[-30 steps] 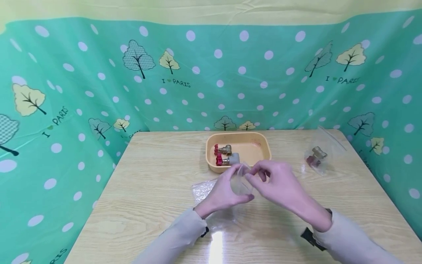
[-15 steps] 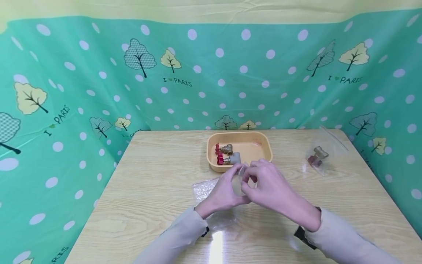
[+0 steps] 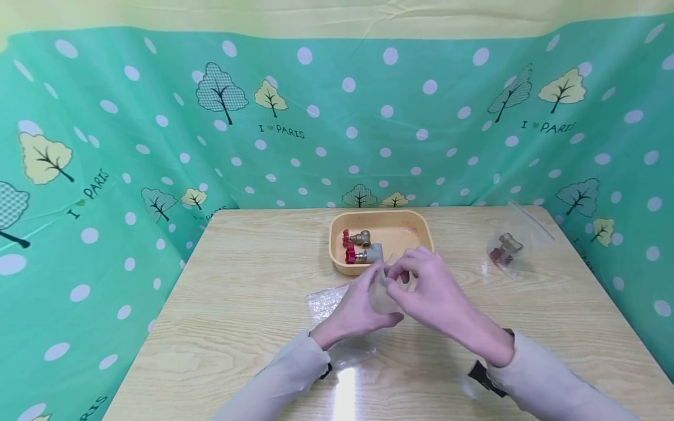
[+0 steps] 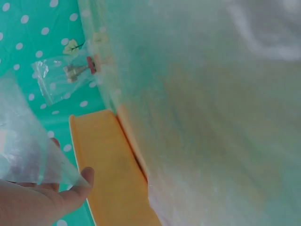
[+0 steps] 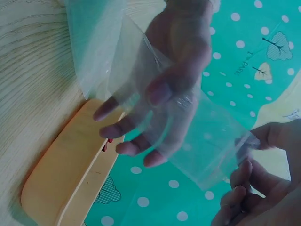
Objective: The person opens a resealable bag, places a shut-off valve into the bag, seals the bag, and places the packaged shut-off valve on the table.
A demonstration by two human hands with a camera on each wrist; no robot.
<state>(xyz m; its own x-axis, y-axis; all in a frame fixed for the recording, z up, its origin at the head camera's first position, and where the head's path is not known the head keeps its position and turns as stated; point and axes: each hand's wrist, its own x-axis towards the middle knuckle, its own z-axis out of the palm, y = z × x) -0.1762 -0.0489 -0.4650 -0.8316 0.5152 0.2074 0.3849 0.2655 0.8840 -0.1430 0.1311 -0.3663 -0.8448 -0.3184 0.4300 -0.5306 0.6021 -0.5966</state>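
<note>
A thin clear plastic bag (image 5: 207, 141) is stretched between both hands over the middle of the table. My left hand (image 3: 358, 310) holds it, the thumb in front of the film and the fingers spread behind, as the right wrist view shows. At the bag's edge, the fingertips of my right hand (image 3: 434, 298) pinch the plastic; that hand (image 5: 263, 179) appears at lower right in the right wrist view. Plastic fills much of the left wrist view. Just beyond the hands, a tan tray (image 3: 405, 234) holds a brass valve (image 3: 361, 238) and a grey valve (image 3: 372, 253), both with red handles.
More clear plastic (image 3: 322, 304) lies on the table below the left forearm. To the right is a clear zip bag (image 3: 526, 225) with a brass, red-handled valve (image 3: 506, 248) inside. A polka-dot cloth (image 3: 337, 117) hangs around the table's back and sides.
My right hand has shifted left, closer to the left hand, and its fingers have moved along the bag's edge. The left hand stays nearly in place; tray and valves have not moved.
</note>
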